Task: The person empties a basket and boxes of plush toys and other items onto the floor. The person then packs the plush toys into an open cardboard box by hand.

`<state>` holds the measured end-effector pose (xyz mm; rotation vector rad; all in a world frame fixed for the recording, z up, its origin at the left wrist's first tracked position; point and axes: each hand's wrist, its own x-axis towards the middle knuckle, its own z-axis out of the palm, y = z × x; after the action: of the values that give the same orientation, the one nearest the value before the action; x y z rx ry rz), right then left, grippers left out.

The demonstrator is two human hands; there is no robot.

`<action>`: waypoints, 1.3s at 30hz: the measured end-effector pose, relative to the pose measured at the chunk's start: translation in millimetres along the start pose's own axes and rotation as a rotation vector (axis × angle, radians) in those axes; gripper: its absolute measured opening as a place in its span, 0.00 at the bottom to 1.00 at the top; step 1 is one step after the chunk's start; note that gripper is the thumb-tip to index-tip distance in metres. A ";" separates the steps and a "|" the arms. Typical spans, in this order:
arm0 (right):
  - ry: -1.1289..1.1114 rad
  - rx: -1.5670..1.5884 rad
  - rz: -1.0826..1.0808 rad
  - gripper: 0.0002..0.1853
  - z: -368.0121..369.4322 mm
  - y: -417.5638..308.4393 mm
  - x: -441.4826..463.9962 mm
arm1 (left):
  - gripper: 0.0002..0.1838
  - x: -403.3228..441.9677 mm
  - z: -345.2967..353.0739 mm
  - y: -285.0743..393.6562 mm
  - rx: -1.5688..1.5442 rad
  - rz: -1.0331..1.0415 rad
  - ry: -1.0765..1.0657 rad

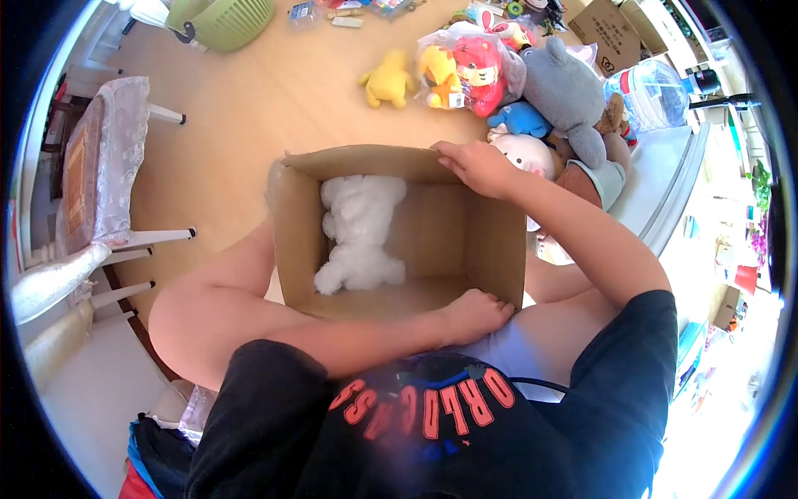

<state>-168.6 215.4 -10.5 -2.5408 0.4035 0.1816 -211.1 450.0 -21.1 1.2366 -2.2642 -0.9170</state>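
An open cardboard box (495, 241) sits between my bent legs, its opening facing up. Inside, against its left side, lies a fluffy white plush toy (362, 233); its face does not show. My right hand (478, 168) grips the far rim near the right corner, fingers over the edge. On the near rim, also toward the right, my left hand (477, 318) is closed around the cardboard, with the forearm lying across the front of the box.
A pile of plush toys, including a big grey one (565, 91), lies beyond the box at right. A yellow plush (388, 80) sits apart on the floor. A green basket (220, 23) stands far left, a covered chair (104, 166) at left. A large clear bottle (652, 96) is at right.
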 end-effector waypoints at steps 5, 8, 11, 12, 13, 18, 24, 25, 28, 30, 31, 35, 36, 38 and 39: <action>-0.069 -0.014 0.019 0.15 12.2 -11.7 -10.0 | 0.12 9.7 2.2 -5.8 0.004 0.103 -0.058; -0.057 -0.012 0.026 0.16 11.8 -8.9 -12.4 | 0.12 4.9 4.6 -6.9 -0.090 0.078 -0.049; -0.021 0.049 -0.023 0.11 9.0 -4.2 -10.2 | 0.16 -7.9 14.1 0.2 -0.224 0.003 -0.053; -0.108 0.033 0.042 0.13 3.8 -6.1 -8.0 | 0.18 -13.3 15.3 0.6 -0.245 -0.017 -0.029; -0.195 0.017 0.105 0.15 -3.8 -10.1 -5.8 | 0.19 -18.8 9.4 2.4 -0.264 -0.038 -0.005; -0.206 0.391 0.175 0.32 0.4 17.6 4.1 | 0.22 -49.2 -19.2 3.1 -0.252 -0.359 -0.289; -0.420 0.886 0.431 0.45 -32.9 14.6 14.4 | 0.24 -95.9 -128.9 12.5 0.038 -0.304 -0.514; -0.403 0.823 0.456 0.44 -34.3 21.8 18.0 | 0.25 -98.4 -147.8 10.0 0.010 -0.361 -0.487; -0.389 0.838 0.452 0.34 -27.0 93.5 50.6 | 0.26 -97.5 -161.1 -10.8 0.127 -0.578 -0.356; -0.163 0.583 0.444 0.30 -20.8 139.0 86.6 | 0.28 -96.7 -160.9 -20.5 0.244 -0.592 -0.381; 0.043 0.339 0.469 0.30 -21.2 155.3 103.3 | 0.30 -95.7 -163.5 -23.4 0.295 -0.516 -0.452; 0.670 -0.348 0.667 0.40 -30.5 171.3 135.4 | 0.35 -104.3 -168.7 -31.8 0.195 -0.483 -0.560; 0.660 -0.264 0.741 0.47 -32.3 170.5 139.8 | 0.35 -108.9 -168.2 -32.4 0.088 -0.550 -0.549; 0.764 -0.248 0.525 0.50 -6.3 220.0 153.0 | 0.35 -111.6 -169.6 -34.3 0.333 -0.524 -0.542; 0.766 -0.191 0.451 0.50 7.6 244.0 161.4 | 0.35 -110.9 -171.1 -35.9 0.458 -0.505 -0.539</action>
<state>-94.9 -15.7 -174.2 -2.5787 1.3004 -0.6385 -26.3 469.3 70.1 2.0327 -2.7371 -1.0273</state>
